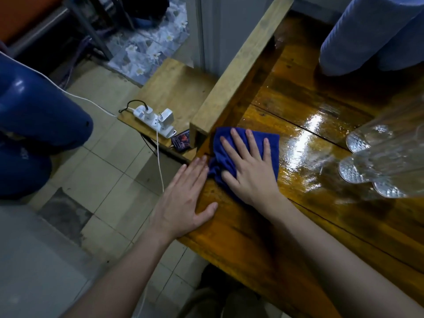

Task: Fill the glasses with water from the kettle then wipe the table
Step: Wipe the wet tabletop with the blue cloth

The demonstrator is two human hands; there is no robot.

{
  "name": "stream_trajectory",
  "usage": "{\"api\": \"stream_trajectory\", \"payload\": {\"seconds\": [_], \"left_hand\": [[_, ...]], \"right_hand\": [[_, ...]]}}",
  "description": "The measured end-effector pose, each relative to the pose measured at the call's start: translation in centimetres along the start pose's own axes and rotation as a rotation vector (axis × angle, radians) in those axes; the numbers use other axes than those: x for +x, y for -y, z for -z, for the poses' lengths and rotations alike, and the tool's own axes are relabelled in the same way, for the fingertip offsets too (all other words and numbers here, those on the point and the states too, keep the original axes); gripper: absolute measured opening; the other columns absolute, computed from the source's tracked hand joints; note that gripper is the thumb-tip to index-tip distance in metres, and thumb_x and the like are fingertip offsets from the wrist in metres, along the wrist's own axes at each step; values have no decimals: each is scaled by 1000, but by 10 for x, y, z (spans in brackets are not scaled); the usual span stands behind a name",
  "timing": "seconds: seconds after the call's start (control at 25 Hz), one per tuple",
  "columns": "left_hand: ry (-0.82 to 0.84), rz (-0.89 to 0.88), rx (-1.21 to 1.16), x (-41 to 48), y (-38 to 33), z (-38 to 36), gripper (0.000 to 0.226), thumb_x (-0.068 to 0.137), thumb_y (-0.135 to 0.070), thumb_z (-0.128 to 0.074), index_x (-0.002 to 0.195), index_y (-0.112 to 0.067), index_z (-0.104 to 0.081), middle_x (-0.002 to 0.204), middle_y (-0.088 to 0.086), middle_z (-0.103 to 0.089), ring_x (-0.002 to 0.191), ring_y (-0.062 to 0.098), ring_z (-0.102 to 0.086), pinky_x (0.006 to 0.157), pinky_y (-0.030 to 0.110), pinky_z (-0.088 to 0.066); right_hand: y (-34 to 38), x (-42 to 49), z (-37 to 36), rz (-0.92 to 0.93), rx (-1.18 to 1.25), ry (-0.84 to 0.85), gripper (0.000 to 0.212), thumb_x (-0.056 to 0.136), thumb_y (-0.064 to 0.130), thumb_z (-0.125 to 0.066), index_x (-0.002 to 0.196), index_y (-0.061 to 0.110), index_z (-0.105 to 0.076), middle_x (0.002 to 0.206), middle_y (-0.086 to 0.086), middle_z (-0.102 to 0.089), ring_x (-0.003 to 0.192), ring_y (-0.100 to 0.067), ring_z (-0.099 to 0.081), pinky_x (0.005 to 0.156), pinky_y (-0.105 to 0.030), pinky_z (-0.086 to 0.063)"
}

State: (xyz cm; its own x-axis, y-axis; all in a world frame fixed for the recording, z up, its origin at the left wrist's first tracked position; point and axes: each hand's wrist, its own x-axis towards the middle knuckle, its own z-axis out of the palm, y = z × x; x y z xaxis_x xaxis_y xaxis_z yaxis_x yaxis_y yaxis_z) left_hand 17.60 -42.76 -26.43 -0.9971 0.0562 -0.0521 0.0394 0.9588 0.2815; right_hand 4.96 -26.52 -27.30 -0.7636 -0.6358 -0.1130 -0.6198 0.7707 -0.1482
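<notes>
A dark blue cloth lies bunched on the glossy brown wooden table near its left edge. My right hand presses flat on the cloth, fingers spread. My left hand rests flat on the table's left edge, fingers just touching the cloth's corner. Three cut-glass glasses stand at the right edge of the view, close together. The tabletop around them shines wet. No kettle shows.
A pale wooden beam runs along the table's far left side. A lower shelf holds a white power strip with chargers and a small dark box. Blue containers stand on the tiled floor. A blue-clad person's part rests at the far right.
</notes>
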Motion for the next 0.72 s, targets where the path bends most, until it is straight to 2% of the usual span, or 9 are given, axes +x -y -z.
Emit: {"api": "stream_trajectory", "payload": {"seconds": [0.2,0.36,0.52,0.72], "left_hand": [[20,10,-5,-1,-2,2,84,92,-61,-38,156,-12,-15,164,2,-8,152,11,-3,123,32,-4],[2,-6,-24,-1,1,1,84,92,-62,-38,155,-12,-17,164,2,-10,152,11,-5,123,32,-5],[-20,-8,-23,-1,2,-1,83,92,-63,-38,155,-13,-17,164,1,-10,151,8,-3,123,32,-5],[-13,-8,-37,-2,3,1,85,90,-65,-39,155,-14,-18,164,1,-12,150,8,-4,123,34,-8]], "right_hand": [[-8,44,0,-210,30,-80,71,90,56,-14,156,30,-14,165,-1,-6,152,-28,1,117,-62,-1],[-25,54,2,-205,41,-79,69,92,54,-12,156,30,-12,166,-1,-4,152,-27,3,118,-60,2],[-15,32,3,-218,86,-79,68,91,51,-15,156,29,-12,165,-2,-5,152,-27,2,118,-59,2],[12,-39,-4,-233,73,-63,68,93,51,-21,156,30,-11,165,-2,-6,152,-27,0,118,-61,-3]]}}
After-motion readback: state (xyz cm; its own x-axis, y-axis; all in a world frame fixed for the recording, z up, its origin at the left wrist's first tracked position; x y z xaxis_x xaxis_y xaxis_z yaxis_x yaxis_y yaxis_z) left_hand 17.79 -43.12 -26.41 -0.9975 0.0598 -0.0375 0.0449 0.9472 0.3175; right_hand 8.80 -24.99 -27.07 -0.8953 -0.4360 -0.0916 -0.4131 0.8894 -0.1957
